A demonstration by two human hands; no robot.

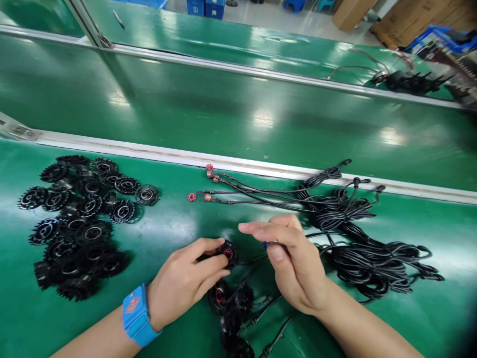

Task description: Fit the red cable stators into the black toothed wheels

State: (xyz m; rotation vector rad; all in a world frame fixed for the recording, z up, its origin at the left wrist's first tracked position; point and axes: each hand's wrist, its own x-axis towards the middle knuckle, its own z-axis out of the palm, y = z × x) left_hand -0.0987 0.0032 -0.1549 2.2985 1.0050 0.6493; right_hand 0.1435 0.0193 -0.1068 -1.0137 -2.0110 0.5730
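Between the fingers of my left hand (199,271) is a black toothed wheel hub (230,252) with a red coil core at its centre; the hand is closed on it. A cable runs from this hub to the right. My right hand (294,263), just to the right, pinches a slim tool with a blue part (265,244) between thumb and fingers; most of the tool is hidden and its kind is unclear. Its index finger is stretched out. Below my hands lie several black hubs with red cores and cables (219,296), partly overlapping one another.
Many black toothed hubs (89,205) are heaped at the left. Bundled black cables (367,263) lie at the right, and red coil cores (191,197) on cable ends point left. A white rail (156,155) crosses behind them. Farther back are wires with black parts (413,82).
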